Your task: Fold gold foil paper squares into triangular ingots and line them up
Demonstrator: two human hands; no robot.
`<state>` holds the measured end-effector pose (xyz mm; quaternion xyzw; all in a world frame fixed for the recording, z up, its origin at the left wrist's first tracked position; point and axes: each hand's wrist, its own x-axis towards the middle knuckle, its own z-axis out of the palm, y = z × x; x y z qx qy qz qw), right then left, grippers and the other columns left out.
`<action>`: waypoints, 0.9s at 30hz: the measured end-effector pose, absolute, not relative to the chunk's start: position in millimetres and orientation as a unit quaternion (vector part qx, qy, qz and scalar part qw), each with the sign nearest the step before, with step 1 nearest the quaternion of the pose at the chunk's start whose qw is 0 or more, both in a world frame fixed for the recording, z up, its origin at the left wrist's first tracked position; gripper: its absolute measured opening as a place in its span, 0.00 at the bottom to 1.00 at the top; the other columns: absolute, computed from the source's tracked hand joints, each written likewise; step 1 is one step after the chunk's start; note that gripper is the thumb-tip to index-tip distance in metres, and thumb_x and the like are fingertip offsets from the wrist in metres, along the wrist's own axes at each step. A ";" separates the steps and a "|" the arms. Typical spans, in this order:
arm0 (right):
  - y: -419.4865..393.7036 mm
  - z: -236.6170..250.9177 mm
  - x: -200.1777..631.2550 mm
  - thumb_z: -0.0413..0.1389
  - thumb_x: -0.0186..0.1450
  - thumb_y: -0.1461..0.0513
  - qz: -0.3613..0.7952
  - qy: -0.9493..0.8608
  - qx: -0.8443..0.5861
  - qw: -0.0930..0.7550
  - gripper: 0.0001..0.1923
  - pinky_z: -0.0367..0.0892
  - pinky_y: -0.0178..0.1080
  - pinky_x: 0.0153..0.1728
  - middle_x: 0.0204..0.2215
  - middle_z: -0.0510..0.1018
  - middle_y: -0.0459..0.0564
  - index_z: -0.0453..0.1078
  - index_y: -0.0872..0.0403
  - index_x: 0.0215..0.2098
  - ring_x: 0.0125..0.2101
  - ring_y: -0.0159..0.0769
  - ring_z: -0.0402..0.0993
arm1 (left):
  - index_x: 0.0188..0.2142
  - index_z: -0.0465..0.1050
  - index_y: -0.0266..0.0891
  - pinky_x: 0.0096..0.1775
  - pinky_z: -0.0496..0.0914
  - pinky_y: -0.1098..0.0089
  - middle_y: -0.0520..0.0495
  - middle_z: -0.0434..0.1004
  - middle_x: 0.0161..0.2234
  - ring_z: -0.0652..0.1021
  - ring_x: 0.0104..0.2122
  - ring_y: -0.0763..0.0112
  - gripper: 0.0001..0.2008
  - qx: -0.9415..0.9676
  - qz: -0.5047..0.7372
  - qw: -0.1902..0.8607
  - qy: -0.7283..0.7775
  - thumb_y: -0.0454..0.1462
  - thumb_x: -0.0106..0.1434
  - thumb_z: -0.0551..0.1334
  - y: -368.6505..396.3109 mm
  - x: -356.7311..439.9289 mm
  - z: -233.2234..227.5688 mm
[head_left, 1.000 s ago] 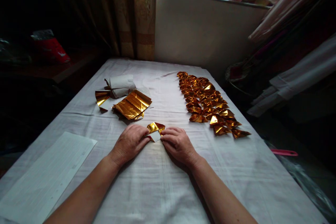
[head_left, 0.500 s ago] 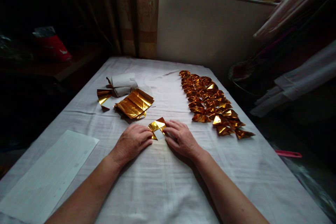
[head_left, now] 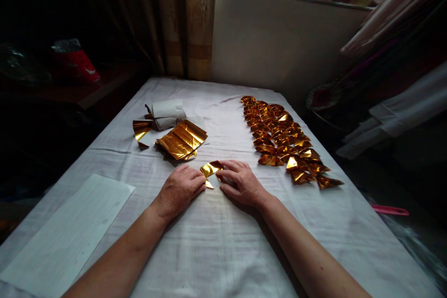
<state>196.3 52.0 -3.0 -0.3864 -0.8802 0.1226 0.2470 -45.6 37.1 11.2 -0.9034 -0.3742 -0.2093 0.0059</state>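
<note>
Between my two hands is a small piece of gold foil paper point(head_left: 210, 168), partly folded, with a pale patch showing below its shiny band. My left hand point(head_left: 183, 188) grips its left end with fingers closed together. At the other end, my right hand point(head_left: 241, 181) pinches it with bent fingers. Both hands rest low over the white cloth. Just beyond my left hand lies a stack of gold foil sheets point(head_left: 182, 139). Rows of folded gold foil pieces point(head_left: 272, 132) stand on the right side of the table.
A white cloth point(head_left: 209, 251) covers the table. A lined paper sheet point(head_left: 70, 235) lies at the left front. Behind the foil stack are a white paper bundle point(head_left: 166, 111) and a curled gold strip point(head_left: 141, 129). A pink handle point(head_left: 390, 210) sticks out past the right edge.
The foil piece's lower part looks changed, with less gold showing beneath the band. Both hands keep their grip. The whole view has shifted slightly.
</note>
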 end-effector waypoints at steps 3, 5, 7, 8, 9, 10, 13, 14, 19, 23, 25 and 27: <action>51.0 -1.6 196.0 0.60 0.62 0.63 0.124 -0.881 -0.376 0.260 0.16 0.63 0.50 0.54 0.54 0.76 0.52 0.74 0.48 0.48 0.54 0.44 0.70 | 0.35 0.73 0.40 0.49 0.67 0.60 0.49 0.80 0.34 0.77 0.36 0.68 0.13 -0.903 -0.212 0.022 -0.374 0.38 0.72 0.52 37.5 -46.3 9.5; 50.1 -1.4 196.1 0.60 0.61 0.64 0.126 -0.882 -0.370 0.264 0.17 0.63 0.50 0.54 0.53 0.77 0.51 0.73 0.48 0.49 0.54 0.44 0.70 | 0.35 0.73 0.40 0.50 0.67 0.60 0.50 0.80 0.34 0.78 0.35 0.68 0.13 -0.901 -0.210 0.026 -0.379 0.37 0.72 0.52 37.6 -47.3 8.5; 49.2 -2.4 195.9 0.60 0.60 0.65 0.126 -0.882 -0.366 0.268 0.18 0.64 0.50 0.54 0.52 0.78 0.50 0.73 0.49 0.49 0.53 0.44 0.71 | 0.35 0.72 0.40 0.51 0.67 0.60 0.50 0.80 0.33 0.78 0.35 0.69 0.12 -0.899 -0.209 0.027 -0.385 0.37 0.72 0.52 37.3 -48.1 7.7; 49.1 -3.5 195.7 0.60 0.61 0.66 0.125 -0.882 -0.365 0.270 0.18 0.64 0.50 0.54 0.52 0.78 0.50 0.73 0.49 0.49 0.52 0.44 0.71 | 0.35 0.72 0.40 0.51 0.67 0.60 0.50 0.80 0.33 0.78 0.35 0.69 0.12 -0.897 -0.210 0.026 -0.387 0.36 0.72 0.52 37.0 -48.3 7.3; 49.3 -4.9 195.2 0.60 0.61 0.66 0.123 -0.881 -0.364 0.274 0.18 0.64 0.50 0.53 0.51 0.79 0.50 0.73 0.49 0.49 0.52 0.44 0.72 | 0.35 0.72 0.40 0.52 0.67 0.60 0.50 0.79 0.32 0.78 0.35 0.69 0.12 -0.896 -0.211 0.024 -0.391 0.36 0.72 0.52 36.6 -48.3 6.9; 50.0 -6.6 194.6 0.59 0.62 0.65 0.120 -0.880 -0.364 0.279 0.16 0.65 0.49 0.52 0.50 0.80 0.49 0.74 0.48 0.49 0.51 0.43 0.72 | 0.36 0.72 0.40 0.52 0.67 0.60 0.50 0.79 0.32 0.78 0.35 0.69 0.12 -0.893 -0.214 0.023 -0.395 0.36 0.72 0.52 36.3 -48.1 6.3; 55.4 -12.6 192.1 0.55 0.67 0.64 0.114 -0.876 -0.358 0.301 0.10 0.66 0.47 0.49 0.46 0.81 0.49 0.75 0.48 0.45 0.47 0.40 0.74 | 0.36 0.72 0.40 0.52 0.68 0.59 0.50 0.79 0.31 0.78 0.34 0.68 0.11 -0.883 -0.239 0.031 -0.403 0.35 0.71 0.52 35.6 -46.6 3.5; 58.1 -14.3 191.1 0.54 0.68 0.63 0.116 -0.874 -0.357 0.308 0.09 0.67 0.45 0.48 0.45 0.82 0.49 0.76 0.49 0.44 0.45 0.39 0.75 | 0.36 0.72 0.40 0.51 0.68 0.59 0.50 0.79 0.31 0.78 0.33 0.68 0.10 -0.879 -0.250 0.036 -0.404 0.34 0.70 0.53 35.6 -46.0 2.1; 70.5 -17.1 183.2 0.54 0.69 0.61 0.133 -0.850 -0.404 0.310 0.08 0.67 0.41 0.43 0.39 0.82 0.50 0.77 0.50 0.40 0.39 0.37 0.74 | 0.41 0.72 0.39 0.46 0.71 0.61 0.47 0.80 0.34 0.78 0.35 0.65 0.07 -0.852 -0.295 0.035 -0.431 0.33 0.67 0.56 36.3 -43.6 -5.0; 75.4 -14.8 174.3 0.55 0.68 0.60 0.133 -0.835 -0.457 0.277 0.08 0.65 0.40 0.42 0.35 0.81 0.50 0.77 0.51 0.38 0.37 0.38 0.73 | 0.48 0.70 0.40 0.44 0.72 0.62 0.47 0.79 0.36 0.77 0.37 0.64 0.11 -0.823 -0.301 -0.002 -0.482 0.34 0.66 0.57 35.7 -43.5 -8.9; 76.5 -14.0 170.4 0.55 0.68 0.60 0.131 -0.827 -0.479 0.262 0.08 0.64 0.40 0.41 0.34 0.80 0.50 0.77 0.51 0.39 0.37 0.38 0.73 | 0.51 0.69 0.40 0.45 0.71 0.61 0.47 0.78 0.35 0.77 0.37 0.63 0.14 -0.816 -0.295 -0.011 -0.497 0.34 0.66 0.58 35.3 -43.7 -10.7; 76.8 -13.6 167.2 0.55 0.68 0.60 0.129 -0.821 -0.498 0.248 0.08 0.64 0.39 0.41 0.34 0.79 0.50 0.76 0.51 0.40 0.37 0.38 0.72 | 0.53 0.67 0.39 0.44 0.71 0.62 0.47 0.77 0.35 0.76 0.37 0.63 0.16 -0.812 -0.289 -0.013 -0.506 0.34 0.66 0.58 35.0 -43.8 -12.2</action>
